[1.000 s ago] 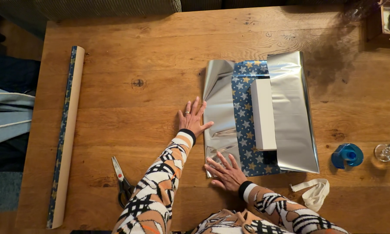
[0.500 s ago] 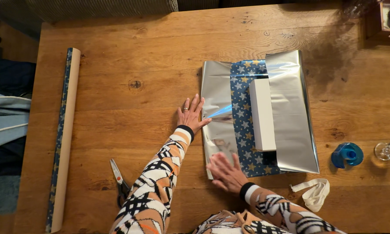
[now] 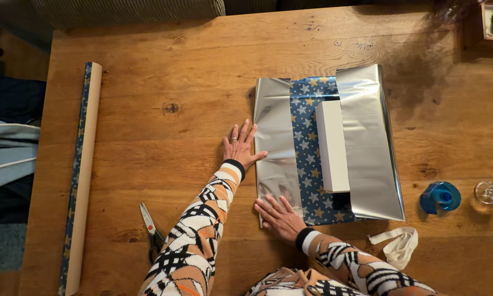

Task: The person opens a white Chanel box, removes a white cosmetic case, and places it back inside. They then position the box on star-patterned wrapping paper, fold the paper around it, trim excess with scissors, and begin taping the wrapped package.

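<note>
Fingers of both hands splayed flat, gripping nothing. Wooden table: knotty planks, warm brown. Wrapping paper sheet: glossy silver inside, blue with gold stars outside, folded flaps on both sides of a long white box lying mid-sheet. Left hand presses the table, fingertips touching the sheet's left edge. Right hand lies palm-down on the sheet's near-left corner. Paper roll far left; scissors near the left sleeve.
</note>
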